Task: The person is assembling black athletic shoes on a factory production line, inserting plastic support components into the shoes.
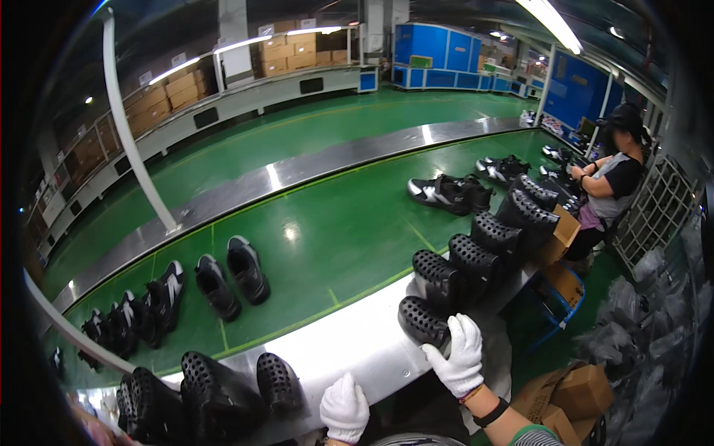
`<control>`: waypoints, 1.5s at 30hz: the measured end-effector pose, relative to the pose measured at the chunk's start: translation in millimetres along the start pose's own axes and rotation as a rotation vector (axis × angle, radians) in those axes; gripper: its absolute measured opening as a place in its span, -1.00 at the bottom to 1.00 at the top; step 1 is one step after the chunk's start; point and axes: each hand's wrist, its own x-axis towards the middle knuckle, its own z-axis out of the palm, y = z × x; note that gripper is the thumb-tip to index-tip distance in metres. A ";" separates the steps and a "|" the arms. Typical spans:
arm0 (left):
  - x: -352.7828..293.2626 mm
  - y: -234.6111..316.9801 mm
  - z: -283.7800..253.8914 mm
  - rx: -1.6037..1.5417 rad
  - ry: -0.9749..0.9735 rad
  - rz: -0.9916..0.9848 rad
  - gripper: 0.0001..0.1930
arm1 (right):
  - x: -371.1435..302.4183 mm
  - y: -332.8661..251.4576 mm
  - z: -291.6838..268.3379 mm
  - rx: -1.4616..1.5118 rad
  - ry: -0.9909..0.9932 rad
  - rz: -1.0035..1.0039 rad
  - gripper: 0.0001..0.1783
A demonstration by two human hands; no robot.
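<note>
My right hand (460, 359), in a white glove, is open, with thumb and fingers apart. It is at the near side of a black shoe form with round holes (424, 320) and seems to touch it. My left hand (344, 409), also gloved in white, is closed over the near edge of the metal ledge (327, 334); nothing shows in it. To its left stands another black perforated form (277, 381), with more such forms (219, 386) beyond it. On the right, several black forms (476, 256) stand in a row leading away from me.
Black-and-white sneakers (439, 192) and a dark pair (248, 269) stand on the green belt (312, 238). A person (617, 178) sits at the far right. Cardboard boxes (573, 398), a blue stool (569, 297) and clear plastic bags (632, 327) are at the right. A white post (134, 134) rises left.
</note>
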 end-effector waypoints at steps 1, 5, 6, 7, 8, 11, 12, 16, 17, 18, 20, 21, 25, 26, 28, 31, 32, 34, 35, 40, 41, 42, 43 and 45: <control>1.2 -0.3 -1.5 -0.005 0.046 0.032 -0.74 | 4.3 -6.8 -3.8 0.042 0.020 -0.085 -0.20; 2.3 -1.5 -5.2 -0.023 0.101 0.034 -0.68 | 8.4 -36.2 0.2 0.244 -0.125 -0.288 -0.51; 3.6 -1.5 -3.9 -0.037 0.093 0.033 -0.67 | 11.2 -47.0 4.6 0.260 -0.171 -0.292 -0.52; 7.9 2.3 -5.8 -0.036 0.111 0.049 -0.67 | 6.2 -47.4 16.0 0.294 -0.197 -0.302 -0.56; 9.7 3.2 -7.7 -0.060 0.090 0.029 -0.66 | 3.0 -50.4 25.1 0.311 -0.237 -0.316 -0.59; 3.1 -1.4 -10.1 -0.119 0.094 -0.042 -0.67 | -8.3 -60.9 52.0 0.411 -0.335 -0.311 -0.70; -1.5 -4.3 -12.0 -0.174 0.112 -0.062 -0.68 | -10.6 -64.9 58.9 0.381 -0.373 -0.338 -0.69; -14.7 -8.1 -16.4 -0.208 0.164 -0.076 -0.65 | -14.6 -73.7 67.7 0.303 -0.308 -0.401 -0.75; -17.3 -7.4 -19.4 -0.230 0.142 -0.100 -0.65 | -13.2 -74.9 65.4 0.292 -0.293 -0.412 -0.77; -19.9 -5.9 -23.2 -0.236 0.134 -0.113 -0.66 | -14.2 -72.7 66.0 0.280 -0.303 -0.419 -0.79; -24.8 -4.0 -32.0 -0.255 0.102 -0.143 -0.65 | -12.8 -71.1 64.0 0.290 -0.331 -0.420 -0.80; -27.8 -6.7 -35.9 -0.241 0.111 -0.158 -0.65 | -11.1 -73.3 62.9 0.303 -0.366 -0.418 -0.80; -30.3 -10.9 -56.3 -0.229 0.193 -0.141 -0.62 | -12.5 -78.4 68.4 0.277 -0.230 -0.463 -0.83; -28.2 -9.9 -64.9 -0.210 0.243 -0.129 -0.63 | -12.7 -77.8 67.5 0.261 -0.256 -0.462 -0.83; -27.0 -12.2 -77.1 -0.185 0.297 -0.122 -0.64 | -13.7 -76.2 69.3 0.267 -0.266 -0.462 -0.82; -27.8 -17.6 -91.7 -0.103 0.358 -0.066 -0.65 | -16.2 -75.1 70.7 0.266 -0.280 -0.450 -0.78; -27.6 -18.6 -97.6 -0.095 0.395 -0.059 -0.65 | -16.8 -74.2 71.9 0.260 -0.266 -0.459 -0.78; -27.5 -20.3 -111.6 -0.085 0.435 -0.055 -0.66 | -16.4 -73.6 72.6 0.261 -0.270 -0.471 -0.75; -28.1 -21.2 -120.4 -0.037 0.465 -0.085 -0.66 | -16.7 -73.9 72.4 0.264 -0.271 -0.476 -0.75; -32.5 -35.5 -150.8 0.090 0.565 -0.140 -0.66 | -22.0 -70.0 75.2 0.243 -0.253 -0.464 -0.76; -34.0 -37.0 -153.2 0.087 0.567 -0.140 -0.66 | -21.9 -69.1 75.1 0.240 -0.253 -0.465 -0.76; -35.2 -38.2 -154.7 0.103 0.581 -0.145 -0.67 | -21.8 -67.6 74.2 0.243 -0.241 -0.467 -0.76; -35.6 -38.9 -155.3 0.113 0.592 -0.147 -0.68 | -21.8 -66.0 71.6 0.240 -0.230 -0.464 -0.77; -37.8 -38.2 -153.7 0.066 0.549 -0.135 -0.68 | -19.6 -69.5 70.1 0.242 -0.257 -0.459 -0.78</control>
